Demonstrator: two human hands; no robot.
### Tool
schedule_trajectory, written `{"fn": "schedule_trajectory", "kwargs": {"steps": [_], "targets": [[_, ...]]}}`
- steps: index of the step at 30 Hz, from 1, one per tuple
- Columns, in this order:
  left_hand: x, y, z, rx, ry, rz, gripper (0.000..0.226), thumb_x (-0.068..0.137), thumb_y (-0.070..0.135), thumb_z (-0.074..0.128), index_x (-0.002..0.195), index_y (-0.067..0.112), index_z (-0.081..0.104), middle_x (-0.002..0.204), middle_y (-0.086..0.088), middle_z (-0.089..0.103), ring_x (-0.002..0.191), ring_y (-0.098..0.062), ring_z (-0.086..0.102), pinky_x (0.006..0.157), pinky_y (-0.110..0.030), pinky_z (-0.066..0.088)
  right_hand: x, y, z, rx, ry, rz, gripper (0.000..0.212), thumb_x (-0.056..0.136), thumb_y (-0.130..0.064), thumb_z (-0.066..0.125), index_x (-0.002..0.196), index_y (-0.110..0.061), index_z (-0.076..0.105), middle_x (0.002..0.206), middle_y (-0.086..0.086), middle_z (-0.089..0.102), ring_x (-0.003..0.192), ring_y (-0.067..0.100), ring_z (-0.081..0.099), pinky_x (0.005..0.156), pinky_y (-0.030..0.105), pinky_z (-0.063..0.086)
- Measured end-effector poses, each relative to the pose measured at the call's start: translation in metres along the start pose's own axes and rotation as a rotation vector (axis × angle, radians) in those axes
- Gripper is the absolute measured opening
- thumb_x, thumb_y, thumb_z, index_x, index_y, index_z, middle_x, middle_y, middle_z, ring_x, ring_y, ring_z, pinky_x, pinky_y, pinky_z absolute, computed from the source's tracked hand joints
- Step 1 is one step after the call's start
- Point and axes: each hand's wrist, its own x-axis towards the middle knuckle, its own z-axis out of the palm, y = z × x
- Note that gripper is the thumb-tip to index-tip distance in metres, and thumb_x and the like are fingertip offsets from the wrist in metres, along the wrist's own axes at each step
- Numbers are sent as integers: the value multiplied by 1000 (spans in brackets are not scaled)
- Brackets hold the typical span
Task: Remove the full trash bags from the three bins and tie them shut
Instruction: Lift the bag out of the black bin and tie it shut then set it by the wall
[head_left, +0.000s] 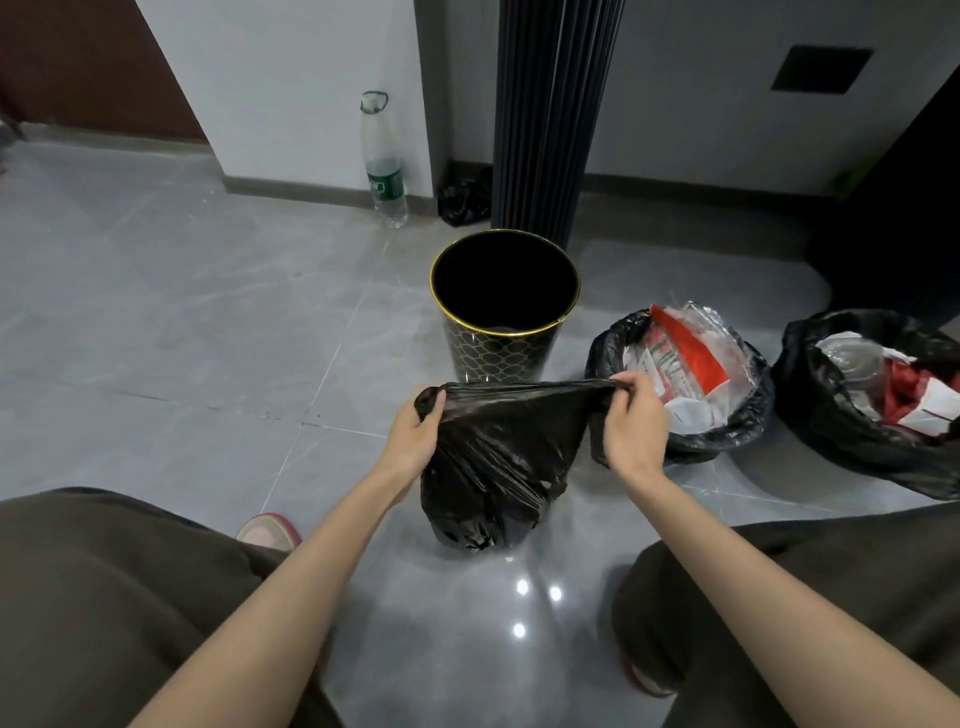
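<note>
Crouched on the grey tiled floor (182, 312), I stretch the mouth of a black trash bag (493, 457) between my hands: my left hand (415, 431) fists one bunched corner, my right hand (631, 426) pinches the other. Beyond my hands stands an emptied black bin with a gold rim (503, 306). Right of my right hand sit two open, full bags (685, 384) (878, 400).
</note>
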Motion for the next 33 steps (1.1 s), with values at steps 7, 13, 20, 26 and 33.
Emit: {"fn": "schedule_trajectory", "kwargs": {"steps": [7, 13, 20, 26, 33], "targets": [[7, 6, -12, -156, 199, -26, 22, 98, 24, 44, 109, 8, 56, 97, 0, 60, 90, -13, 56, 73, -19, 46, -4, -4, -8, 59, 97, 151, 19, 88, 1, 40, 101, -6, 51, 106, 8, 53, 111, 29, 49, 93, 36, 38], [4, 12, -14, -56, 61, 55, 29, 97, 30, 44, 104, 9, 62, 102, -4, 67, 101, -19, 62, 93, -33, 50, -33, -53, 12, -292, -296, -713, 59, 76, -11, 54, 133, -7, 42, 140, 6, 45, 136, 17, 32, 121, 39, 6], [-7, 15, -25, 67, 7, 4, 58, 98, 47, 21, 67, 13, 55, 68, 0, 58, 67, -9, 53, 62, -17, 40, -38, -47, 46, -477, -705, -571, 37, 87, -18, 49, 123, -15, 44, 116, 4, 57, 110, 25, 52, 107, 42, 29], [-7, -12, -38, 518, -60, 90, 22, 83, 15, 60, 65, 23, 49, 78, 2, 45, 87, -19, 48, 70, -19, 33, -47, -10, 40, -595, -609, -959, 24, 69, 2, 60, 89, -10, 55, 88, 6, 54, 72, 26, 55, 53, 31, 37], [-5, -22, -36, 1020, -153, 78, 36, 86, 36, 58, 117, 19, 54, 113, -10, 45, 117, -27, 35, 97, -36, 35, -48, 7, 32, -802, -600, -992, 21, 61, -9, 79, 77, -23, 72, 90, -5, 66, 57, 14, 62, 35, 22, 36]]}}
